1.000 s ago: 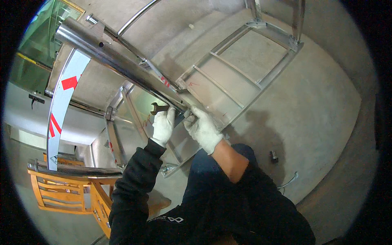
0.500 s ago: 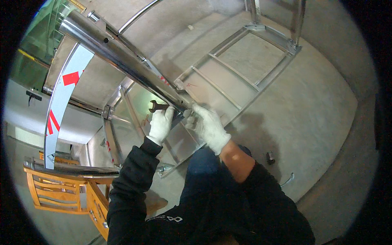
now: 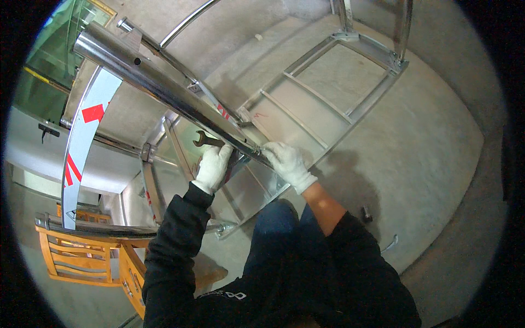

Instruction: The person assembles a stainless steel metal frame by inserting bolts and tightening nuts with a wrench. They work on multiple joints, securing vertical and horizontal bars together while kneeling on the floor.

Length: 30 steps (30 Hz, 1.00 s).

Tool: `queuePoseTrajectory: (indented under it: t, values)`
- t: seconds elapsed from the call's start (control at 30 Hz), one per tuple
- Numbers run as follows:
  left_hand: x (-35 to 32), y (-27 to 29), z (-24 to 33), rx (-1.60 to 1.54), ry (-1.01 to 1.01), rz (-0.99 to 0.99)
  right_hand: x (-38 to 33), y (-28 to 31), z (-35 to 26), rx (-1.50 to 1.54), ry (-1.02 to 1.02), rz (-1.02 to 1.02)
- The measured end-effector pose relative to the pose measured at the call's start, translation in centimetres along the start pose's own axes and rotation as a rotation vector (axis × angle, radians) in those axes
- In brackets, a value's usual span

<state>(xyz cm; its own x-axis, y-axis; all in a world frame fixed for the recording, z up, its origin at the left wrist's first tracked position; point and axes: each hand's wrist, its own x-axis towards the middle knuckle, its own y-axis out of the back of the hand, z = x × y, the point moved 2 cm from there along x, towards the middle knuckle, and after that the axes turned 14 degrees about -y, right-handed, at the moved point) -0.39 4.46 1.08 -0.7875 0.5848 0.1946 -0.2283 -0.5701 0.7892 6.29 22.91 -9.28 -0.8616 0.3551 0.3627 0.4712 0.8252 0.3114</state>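
Beside the white-gloved left hand (image 3: pixel 212 169), wrapped snugly round a dark steel wrench (image 3: pixel 206 140), the white-gloved right hand (image 3: pixel 290 164) had partly uncurled, apparently for finer work on a shiny steel tube (image 3: pixel 164 90), hold unclear.

- I have the tube (image 3: pixel 164 91) slanting from upper left to the middle, its near end at the right hand (image 3: pixel 290 164).
- The left hand (image 3: pixel 214 165) is just left of that end, the wrench (image 3: pixel 206 140) in it.
- Beyond the hands, I see the frame (image 3: pixel 295 120) on the floor (image 3: pixel 426 147), reaching to upper right.
- Right of the knees (image 3: pixel 276 218), a small part (image 3: pixel 367 214) lies on the floor.
- Left of the tube I have the strip (image 3: pixel 81 142); the chair (image 3: pixel 82 256) stands at my lower left.
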Motion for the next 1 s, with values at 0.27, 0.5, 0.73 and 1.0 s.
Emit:
queuePoseTrajectory:
  t: [0.27,0.5,0.73,1.0]
  values:
    - [0.4,-1.4,-4.2,0.051,0.010,0.036,1.5,-0.7,3.6,-0.325,0.377,-0.066]
    - [0.8,0.1,1.9,0.083,0.291,-0.116,2.8,-0.2,3.0,-0.381,0.516,-0.046]
    - [0.8,0.2,2.6,0.108,0.285,-0.118,1.4,-1.1,3.2,-0.131,0.311,-0.011]
    - [0.6,-0.1,1.8,0.132,0.250,-0.089,1.0,-1.3,2.8,-0.087,0.267,-0.006]
